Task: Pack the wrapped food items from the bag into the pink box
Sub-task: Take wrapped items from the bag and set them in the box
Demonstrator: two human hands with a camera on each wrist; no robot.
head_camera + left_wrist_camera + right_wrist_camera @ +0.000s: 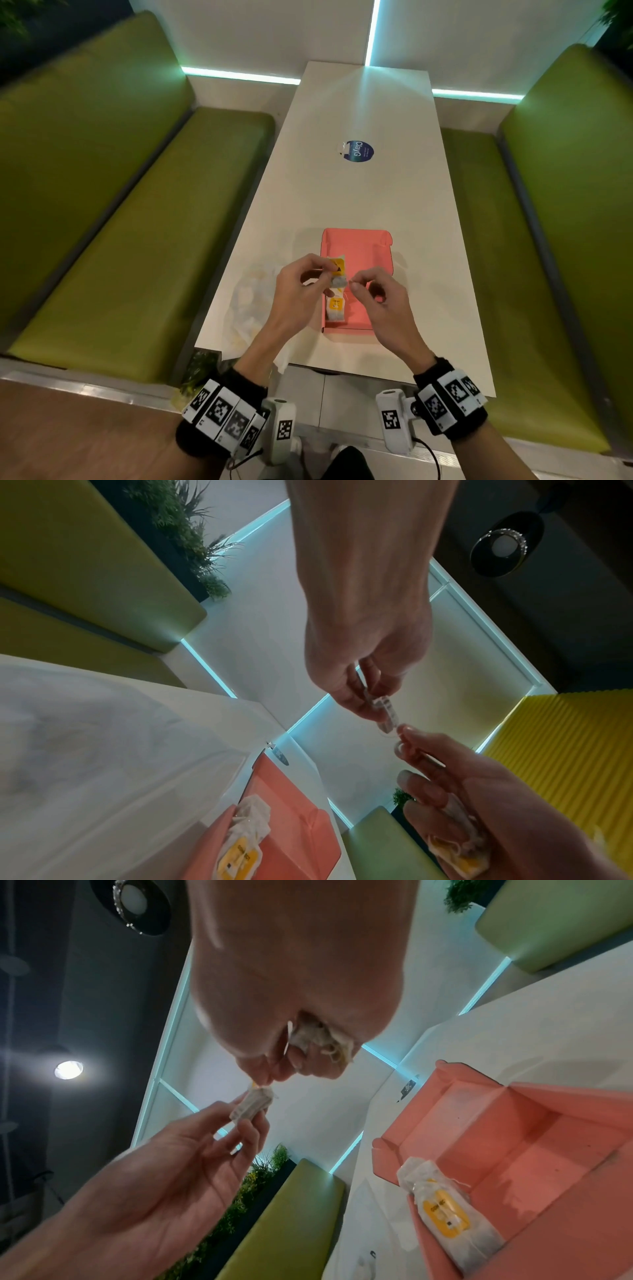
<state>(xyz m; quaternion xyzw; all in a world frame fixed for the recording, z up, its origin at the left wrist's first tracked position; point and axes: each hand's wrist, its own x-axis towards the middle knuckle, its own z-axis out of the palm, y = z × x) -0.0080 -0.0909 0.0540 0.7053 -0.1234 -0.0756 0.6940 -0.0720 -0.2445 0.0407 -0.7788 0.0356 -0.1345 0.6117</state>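
1. A wrapped food item [336, 279] is held above the pink box [363, 243], pinched by the left hand [301, 291].
2. Its end — seemingly a twist — is pinched by the right hand [380, 301].
3. Another packet [335, 308] lies inside; the bag [250, 301] rests just left.

From my seat the pink box [358, 240] reads as matt cardboard with creased, folded flaps, and the wrapped item [448, 1207] lying in it looks like thin, crinkled translucent paper or film with a glossy yellow label. The bag [248, 301] beside it is wrinkled clear plastic, nearly lost against the smooth, faintly shiny cream table [359, 102]. I see padded green benches [120, 205] with a smooth, leather-like skin, and black cloth wrist bands [445, 370].
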